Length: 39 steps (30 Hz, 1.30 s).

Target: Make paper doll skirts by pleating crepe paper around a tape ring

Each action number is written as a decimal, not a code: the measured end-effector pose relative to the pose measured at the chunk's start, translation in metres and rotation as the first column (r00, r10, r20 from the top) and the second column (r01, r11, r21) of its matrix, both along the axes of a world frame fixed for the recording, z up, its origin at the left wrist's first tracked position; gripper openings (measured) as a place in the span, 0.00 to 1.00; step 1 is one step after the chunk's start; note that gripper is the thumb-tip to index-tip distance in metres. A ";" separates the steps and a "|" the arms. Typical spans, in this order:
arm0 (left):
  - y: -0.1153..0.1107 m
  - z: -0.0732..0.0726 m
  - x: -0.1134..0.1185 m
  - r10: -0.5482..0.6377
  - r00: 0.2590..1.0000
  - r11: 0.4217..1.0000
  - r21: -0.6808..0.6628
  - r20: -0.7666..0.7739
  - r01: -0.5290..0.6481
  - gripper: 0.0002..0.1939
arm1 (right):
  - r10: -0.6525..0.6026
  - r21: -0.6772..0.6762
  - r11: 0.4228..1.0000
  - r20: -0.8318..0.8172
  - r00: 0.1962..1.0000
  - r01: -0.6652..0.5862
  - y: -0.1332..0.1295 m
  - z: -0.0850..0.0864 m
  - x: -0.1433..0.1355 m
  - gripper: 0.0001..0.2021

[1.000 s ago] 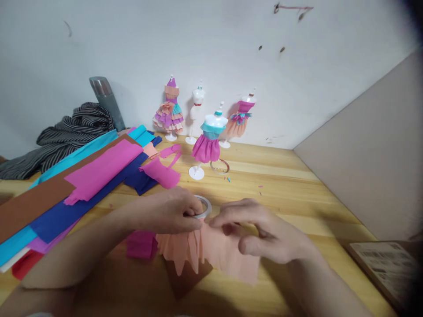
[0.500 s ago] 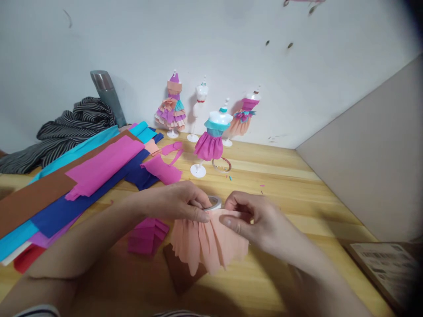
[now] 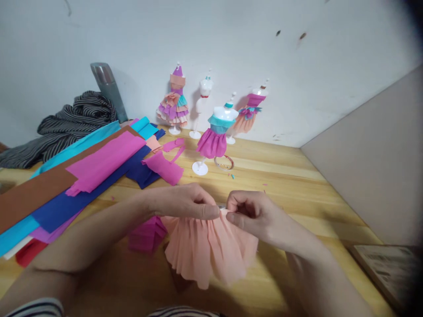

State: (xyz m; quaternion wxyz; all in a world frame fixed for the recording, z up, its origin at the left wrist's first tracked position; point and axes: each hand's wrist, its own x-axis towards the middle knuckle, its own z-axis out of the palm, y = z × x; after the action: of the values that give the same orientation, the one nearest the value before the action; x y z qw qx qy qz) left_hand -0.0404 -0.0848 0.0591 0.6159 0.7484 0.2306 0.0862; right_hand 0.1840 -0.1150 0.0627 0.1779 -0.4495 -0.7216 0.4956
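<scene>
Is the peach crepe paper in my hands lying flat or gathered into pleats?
Gathered: the peach paper is pinched along its top edge between the left hand and right hand, fanning downward in folds.

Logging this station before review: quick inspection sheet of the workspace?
Surface: wooden table, small paper scraps on it.
Job's things: pleated peach crepe paper, pinched along its top edge by both hands.
Clutter: coloured paper sheets, folded pink piece, four mini mannequins, tape ring, striped cloth, metal flask.
Grippers: left hand and right hand both closed on the paper.
Cables: nothing seen.
Surroundings: white wall, grey panel at right.
</scene>
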 end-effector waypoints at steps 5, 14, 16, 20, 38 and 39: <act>-0.004 0.010 0.003 -0.005 1.000 0.999 -0.044 -0.014 0.005 0.14 | -0.006 -0.017 1.000 0.016 1.000 0.006 -0.006 0.008 -0.002 0.13; -0.013 0.018 0.007 -0.010 0.998 0.996 0.086 -0.062 0.015 0.14 | -0.015 0.116 0.993 0.136 0.991 -0.001 -0.013 0.017 0.000 0.11; -0.014 0.019 0.008 0.008 0.998 0.990 0.144 -0.056 0.001 0.16 | -0.012 0.143 0.990 0.151 0.988 -0.009 -0.015 0.018 0.001 0.11; -0.016 0.017 0.010 0.051 0.996 0.969 0.243 -0.077 -0.030 0.16 | -0.034 0.228 0.974 0.130 0.991 0.004 -0.021 0.021 -0.001 0.10; -0.019 0.018 0.010 0.012 0.999 0.977 0.214 -0.039 -0.003 0.14 | -0.036 0.209 0.978 0.124 0.992 0.010 -0.020 0.020 -0.002 0.10; -0.019 0.018 0.009 0.012 0.999 0.978 0.211 -0.042 -0.003 0.14 | -0.035 0.208 0.978 0.128 0.991 0.008 -0.020 0.020 -0.002 0.11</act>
State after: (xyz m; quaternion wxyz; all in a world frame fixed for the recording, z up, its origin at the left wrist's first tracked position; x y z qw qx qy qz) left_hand -0.0311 -0.1035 0.0769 0.5277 0.8102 0.2362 0.0962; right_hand 0.1819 -0.1350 0.0823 0.1811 -0.4679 -0.7745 0.3852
